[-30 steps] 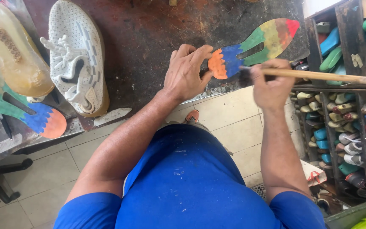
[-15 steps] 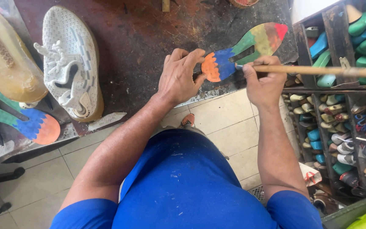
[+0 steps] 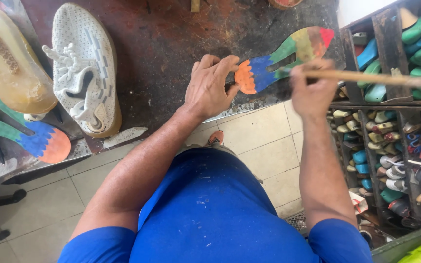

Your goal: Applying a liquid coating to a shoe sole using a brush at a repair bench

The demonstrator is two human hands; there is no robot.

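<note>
A flat multicoloured shoe sole (image 3: 288, 56), banded orange, blue, green, yellow and red, lies on the dark workbench (image 3: 171, 44). My left hand (image 3: 211, 86) presses on its orange heel end, fingers spread over it. My right hand (image 3: 313, 90) is closed around a long wooden stick (image 3: 381, 78) that points to the right; the hand is blurred and covers the sole's middle. The stick's working end is hidden behind the hand.
A white knit sneaker (image 3: 86, 68) lies upside-left on the bench. A translucent yellow sole (image 3: 10, 63) and a second multicoloured sole (image 3: 30, 136) sit at the far left. A wooden rack (image 3: 391, 146) of coloured shoe lasts stands to the right. Tiled floor lies below.
My right hand has slid rightward along the sole with the stick. My left hand has stayed on the orange heel end. The view has shifted slightly.
</note>
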